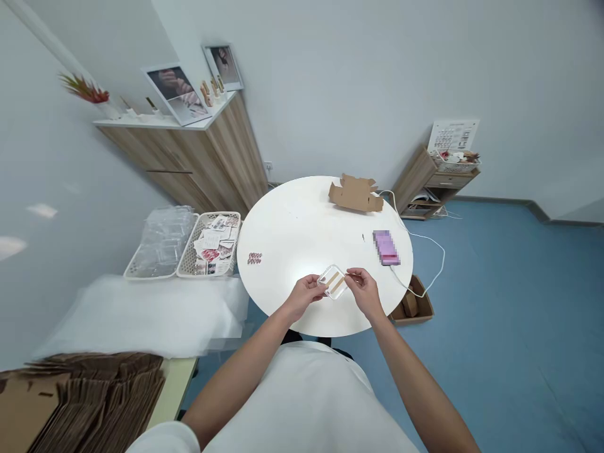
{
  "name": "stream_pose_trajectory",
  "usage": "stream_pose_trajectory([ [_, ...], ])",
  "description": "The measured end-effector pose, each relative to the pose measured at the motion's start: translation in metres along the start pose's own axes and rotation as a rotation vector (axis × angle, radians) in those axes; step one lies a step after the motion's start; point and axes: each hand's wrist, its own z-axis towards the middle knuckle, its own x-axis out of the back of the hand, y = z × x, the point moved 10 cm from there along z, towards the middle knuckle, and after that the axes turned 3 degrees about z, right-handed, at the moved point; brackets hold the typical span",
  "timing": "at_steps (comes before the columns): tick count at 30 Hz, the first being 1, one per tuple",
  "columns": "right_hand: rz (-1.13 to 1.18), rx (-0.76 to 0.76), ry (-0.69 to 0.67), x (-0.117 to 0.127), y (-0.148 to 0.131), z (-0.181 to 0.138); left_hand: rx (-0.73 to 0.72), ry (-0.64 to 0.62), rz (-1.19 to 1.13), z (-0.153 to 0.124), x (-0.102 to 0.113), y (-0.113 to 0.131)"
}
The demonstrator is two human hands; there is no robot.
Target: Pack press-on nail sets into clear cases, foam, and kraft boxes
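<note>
A small clear plastic box (329,273) with two tan strips across it is held over the front of the round white table (302,220). My left hand (302,296) grips its left corner between thumb and fingers. At the opposite corner, my right hand (366,292) pinches the edge with its fingertips. Several small dark-pink pieces (255,258) lie in two rows near the table's left edge. To the right are a purple phone (385,246), blurred into blocks, and a tiny dark item (363,238). An unfolded brown cardboard box (355,192) rests at the back.
Left of the table stand a white basket of printed cards (185,259) and a basket of clear plastic boxes (163,239). Flattened cardboard (104,402) is stacked at lower left. A white cable (442,258) hangs off the right side, above a cardboard carton (427,308) on the floor.
</note>
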Motion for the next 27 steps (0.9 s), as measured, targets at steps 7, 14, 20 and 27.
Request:
stream_pose_trajectory([
  [7, -0.243, 0.189, -0.197, -0.010, -0.023, -0.026, -0.020, -0.032, -0.049, 0.005, -0.016, -0.003],
  [14, -0.402, 0.232, 0.022, -0.016, -0.030, -0.025, -0.084, -0.057, -0.131, 0.008, -0.015, 0.008],
  [20, -0.518, 0.232, 0.006, -0.031, -0.024, -0.029, -0.083, 0.092, -0.054, 0.017, 0.026, 0.002],
  [27, -0.596, 0.249, -0.198, -0.041, -0.031, -0.033, -0.095, 0.019, 0.032, 0.023, 0.039, 0.007],
])
